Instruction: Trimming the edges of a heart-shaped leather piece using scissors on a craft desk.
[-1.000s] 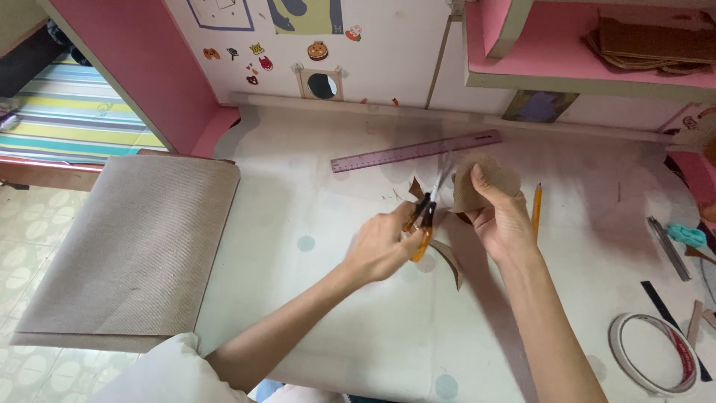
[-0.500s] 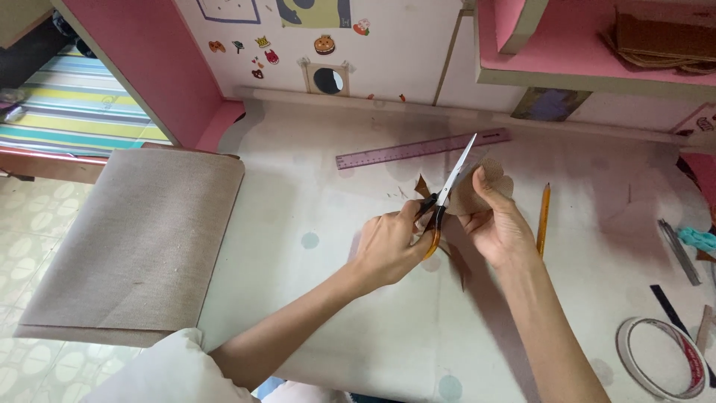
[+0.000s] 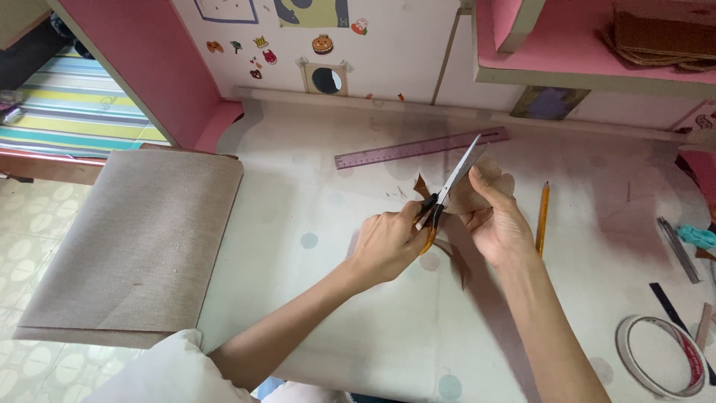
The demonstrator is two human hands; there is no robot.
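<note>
Compared with the view half a second earlier, the scissors (image 3: 450, 185) had tilted only slightly, their blades still pointing up and to the right toward the purple ruler (image 3: 421, 148), and both hands had stayed close together over the middle of the desk (image 3: 313, 298). The brown cardboard piece (image 3: 485, 186) remained at the blades, turned a little in the grasp.

The left hand (image 3: 388, 242) was closed around the orange-and-black scissor handles, fingers curled through the loops; the blades were nearly together, with only a narrow gap visible toward the tips. The right hand (image 3: 500, 224) pinched the cardboard piece between thumb and fingers, holding it raised above the desk surface. The piece lay just to the right of the blades, touching them, with its scalloped upper edge showing above the fingertips.

A dark brown offcut (image 3: 456, 261) lay on the desk below the hands. A yellow pencil (image 3: 542, 218) lay just right of the right hand, roughly upright in the view. A roll of tape (image 3: 660, 354) sat well apart at lower right, and a beige mat (image 3: 134, 239) covered the surface at left.
</note>
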